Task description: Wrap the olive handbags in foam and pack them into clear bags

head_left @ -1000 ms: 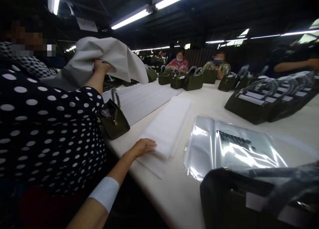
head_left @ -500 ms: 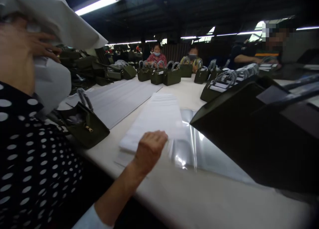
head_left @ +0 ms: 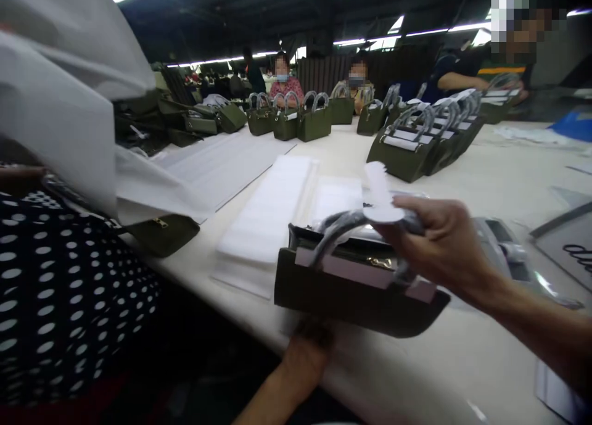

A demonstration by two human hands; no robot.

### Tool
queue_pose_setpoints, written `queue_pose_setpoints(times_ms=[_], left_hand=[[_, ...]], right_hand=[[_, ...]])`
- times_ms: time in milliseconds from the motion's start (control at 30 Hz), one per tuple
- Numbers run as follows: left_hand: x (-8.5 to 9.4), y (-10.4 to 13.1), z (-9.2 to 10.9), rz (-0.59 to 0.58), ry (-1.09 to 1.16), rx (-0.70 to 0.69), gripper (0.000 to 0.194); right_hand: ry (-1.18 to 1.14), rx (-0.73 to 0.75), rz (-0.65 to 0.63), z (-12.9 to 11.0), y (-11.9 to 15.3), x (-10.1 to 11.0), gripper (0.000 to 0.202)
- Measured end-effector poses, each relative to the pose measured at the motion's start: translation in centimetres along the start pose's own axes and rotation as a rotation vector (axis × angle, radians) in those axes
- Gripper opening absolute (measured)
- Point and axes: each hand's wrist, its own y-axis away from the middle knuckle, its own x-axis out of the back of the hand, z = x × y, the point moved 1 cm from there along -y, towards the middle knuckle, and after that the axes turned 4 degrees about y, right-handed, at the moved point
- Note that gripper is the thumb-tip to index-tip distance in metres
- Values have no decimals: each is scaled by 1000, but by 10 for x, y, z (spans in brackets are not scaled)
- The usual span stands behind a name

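A dark green handbag, its handles wrapped in clear film, is at the near side of the table. My right hand is closed around the handles at the top, with a white strip standing up beside the fingers. A pale strip lies along the bag's upper side, near a gold clasp. Low at the table's edge, my left hand is against or just under the bag's bottom; its fingers are dark and blurred. Behind the bag lies a stack of white foam sheets.
At left, a co-worker in a polka-dot top is beside a large white sheet, which partly covers another green bag. Rows of green bags stand farther back. Other people sit across the table.
The handbag has come down from the right to the table's near side, and my right hand is now visible. My left hand has left the foam sheets. The co-worker's white sheet has dropped lower.
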Motion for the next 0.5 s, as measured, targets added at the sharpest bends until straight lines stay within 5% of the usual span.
queue_pose_setpoints(times_ms=[133, 367, 500], left_hand=[[5, -1, 0, -28, 35, 11, 15], [14, -7, -6, -59, 113, -12, 10], [17, -9, -13, -59, 147, -20, 11]], right_hand=[[102, 2, -32, 3, 3, -25, 26], [145, 1, -5, 6, -5, -35, 22], [178, -36, -115, 0, -5, -32, 24]])
